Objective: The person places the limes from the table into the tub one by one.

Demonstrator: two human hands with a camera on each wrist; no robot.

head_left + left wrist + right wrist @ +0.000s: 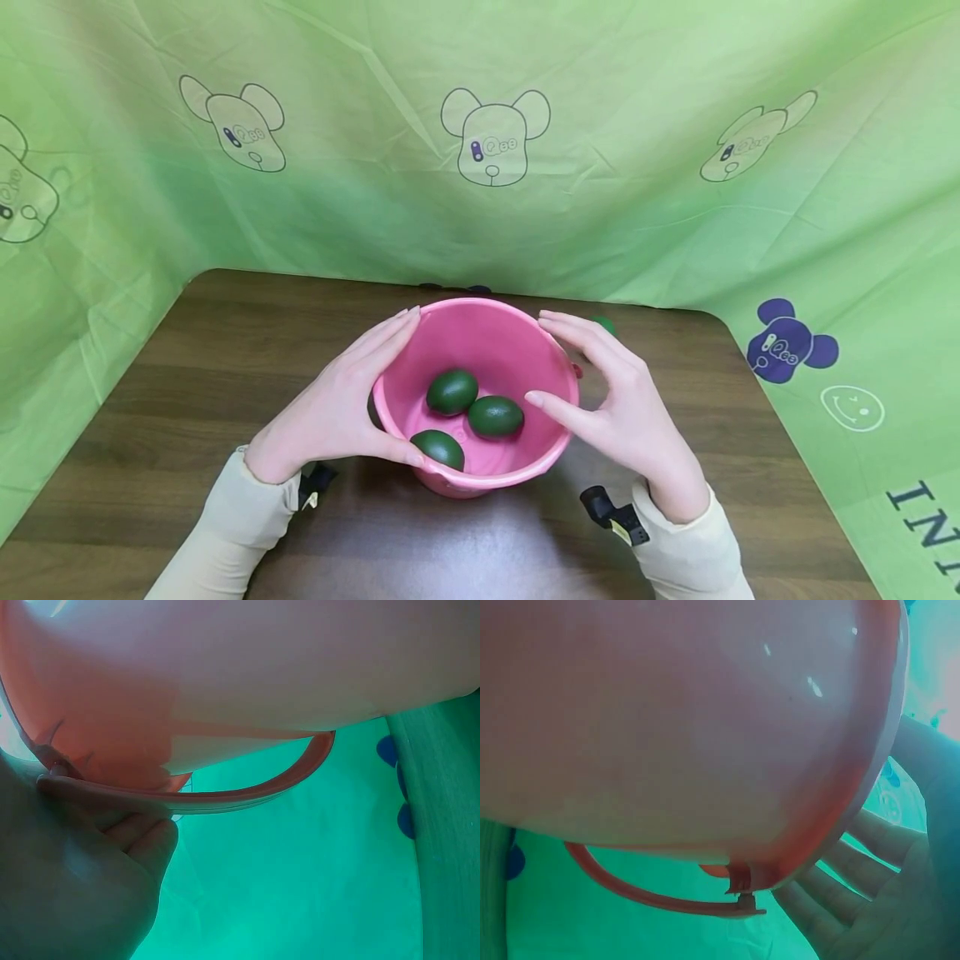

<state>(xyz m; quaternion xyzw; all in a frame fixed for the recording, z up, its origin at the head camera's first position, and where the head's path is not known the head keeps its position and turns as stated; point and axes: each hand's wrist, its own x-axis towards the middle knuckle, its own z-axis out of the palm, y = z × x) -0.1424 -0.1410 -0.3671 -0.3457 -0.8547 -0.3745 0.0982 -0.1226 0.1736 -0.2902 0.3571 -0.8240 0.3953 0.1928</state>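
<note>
A pink bucket (540,454) stands on the wooden table, its mouth facing up toward the head camera. Three dark green avocado-like fruits lie inside: one fruit (452,392) at the left, another fruit (496,417) beside it, and a third fruit (437,450) by the near wall. My left hand (337,408) grips the bucket's left side, thumb at the near rim and fingers along the far-left rim. On the other side my right hand (622,400) has extended fingers at the right rim, its thumb over the opening. The wrist views show the bucket's handle (247,796) hanging outside.
A small bright green object (603,323) shows partly behind my right hand. Green printed cloth (495,233) hangs around the back and sides of the wooden table (225,358). A dark wrist camera (615,515) sits by each sleeve.
</note>
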